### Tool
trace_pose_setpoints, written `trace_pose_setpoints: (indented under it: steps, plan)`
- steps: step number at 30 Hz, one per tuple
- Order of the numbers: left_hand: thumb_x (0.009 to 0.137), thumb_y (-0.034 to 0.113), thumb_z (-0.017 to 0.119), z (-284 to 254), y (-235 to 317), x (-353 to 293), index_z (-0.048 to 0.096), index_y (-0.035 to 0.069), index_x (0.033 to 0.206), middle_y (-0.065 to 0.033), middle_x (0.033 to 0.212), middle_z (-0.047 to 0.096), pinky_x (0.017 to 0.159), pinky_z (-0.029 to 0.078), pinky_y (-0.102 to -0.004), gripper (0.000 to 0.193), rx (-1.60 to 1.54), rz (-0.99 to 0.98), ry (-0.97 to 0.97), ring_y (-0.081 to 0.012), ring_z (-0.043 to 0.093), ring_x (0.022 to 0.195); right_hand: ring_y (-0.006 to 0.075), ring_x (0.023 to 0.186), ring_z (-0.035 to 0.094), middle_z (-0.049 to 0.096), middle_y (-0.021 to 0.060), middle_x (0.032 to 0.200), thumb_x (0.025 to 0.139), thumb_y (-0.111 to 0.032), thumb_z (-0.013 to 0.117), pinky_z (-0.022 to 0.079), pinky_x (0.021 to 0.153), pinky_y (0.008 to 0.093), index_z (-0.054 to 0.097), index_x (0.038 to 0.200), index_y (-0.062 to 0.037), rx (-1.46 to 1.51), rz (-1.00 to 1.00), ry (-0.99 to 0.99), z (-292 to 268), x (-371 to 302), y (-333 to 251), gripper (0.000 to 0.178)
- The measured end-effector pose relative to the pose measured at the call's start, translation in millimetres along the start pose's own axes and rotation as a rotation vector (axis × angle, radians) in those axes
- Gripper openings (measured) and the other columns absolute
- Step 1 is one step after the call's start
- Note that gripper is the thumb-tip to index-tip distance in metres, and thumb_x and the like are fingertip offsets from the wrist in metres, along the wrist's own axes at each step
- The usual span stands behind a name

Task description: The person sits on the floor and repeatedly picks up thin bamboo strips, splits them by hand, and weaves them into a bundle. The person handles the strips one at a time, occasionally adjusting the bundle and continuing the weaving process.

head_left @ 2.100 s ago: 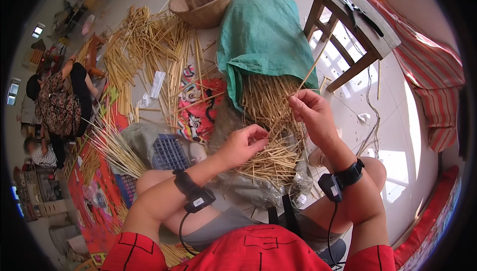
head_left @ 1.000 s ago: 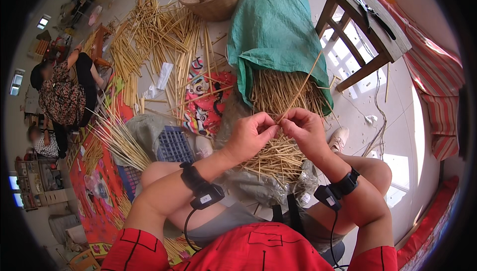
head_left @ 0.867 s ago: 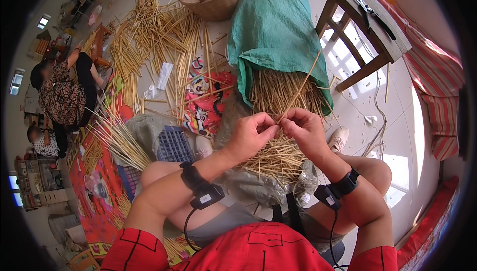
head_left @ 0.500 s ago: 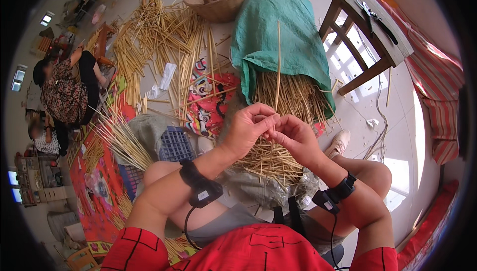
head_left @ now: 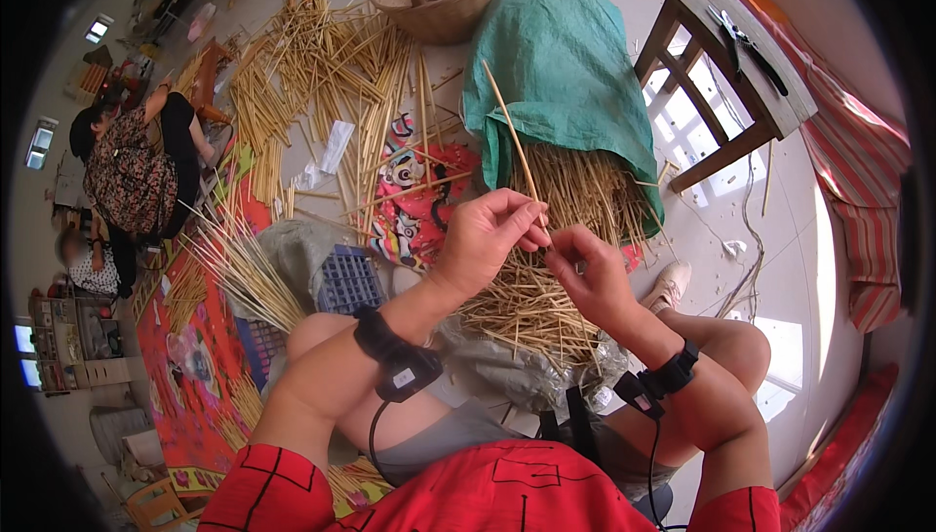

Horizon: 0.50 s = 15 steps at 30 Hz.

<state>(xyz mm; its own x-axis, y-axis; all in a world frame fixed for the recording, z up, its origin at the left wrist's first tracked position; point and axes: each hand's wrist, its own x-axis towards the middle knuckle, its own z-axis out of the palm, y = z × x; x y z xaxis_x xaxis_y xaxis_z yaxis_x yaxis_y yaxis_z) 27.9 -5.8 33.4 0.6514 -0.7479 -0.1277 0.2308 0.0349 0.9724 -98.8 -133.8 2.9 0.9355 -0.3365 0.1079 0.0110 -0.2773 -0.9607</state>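
One long pale straw stalk (head_left: 511,129) rises from between my hands, its upper end tilted to the left. My left hand (head_left: 484,243) pinches it between thumb and fingers near its lower part. Just below and to the right, my right hand (head_left: 591,273) is closed at the stalk's lower end, where its fingertips partly hide it. Under my hands lies a heap of short straw pieces (head_left: 531,315). Beyond them, a bundle of straw (head_left: 588,186) sticks out of a green woven sack (head_left: 551,44).
A wicker basket (head_left: 437,7) stands behind loose straw stalks (head_left: 292,83). To the right, pliers (head_left: 743,44) lie on a wooden stool (head_left: 682,5). At left are a blue plastic crate (head_left: 348,280), upright pale stalks (head_left: 249,278) and a seated person (head_left: 136,176); another person is beyond.
The stalk has tipped from upright to leaning left. My right hand has moved slightly right and down, apart from my left hand.
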Motion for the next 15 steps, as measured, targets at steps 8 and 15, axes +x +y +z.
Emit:
trace_pose_setpoints:
  steps: [8, 15]
  plan:
    - [0.093, 0.012, 0.058, 5.7, -7.5, -6.4, 0.065, -0.002, 0.1, -0.0023, 0.079, 0.063, 0.058, 0.047, -0.0199, 0.017, 0.133, -0.045, -0.01, -0.0069, 0.059, 0.066, 0.0121, 0.063, 0.055, 0.059, 0.0087, 0.074, 0.088, -0.004, 0.061, 0.046, 0.059, 0.0265, 0.056, 0.095, 0.0002, 0.054, 0.054, 0.04, 1.5, -2.7, 1.4, 0.009]
    - [0.093, 0.013, 0.057, 7.8, -10.6, -8.7, 0.064, -0.001, 0.103, -0.0018, 0.079, 0.062, 0.062, 0.046, -0.0191, 0.018, -0.091, -0.16, -0.015, -0.0062, 0.057, 0.07, 0.0113, 0.062, 0.055, 0.06, 0.0085, 0.071, 0.088, -0.005, 0.062, 0.046, 0.058, 0.0258, 0.057, 0.093, -0.0002, 0.032, 0.102, 0.077, 0.2, -4.3, 1.6, 0.008]
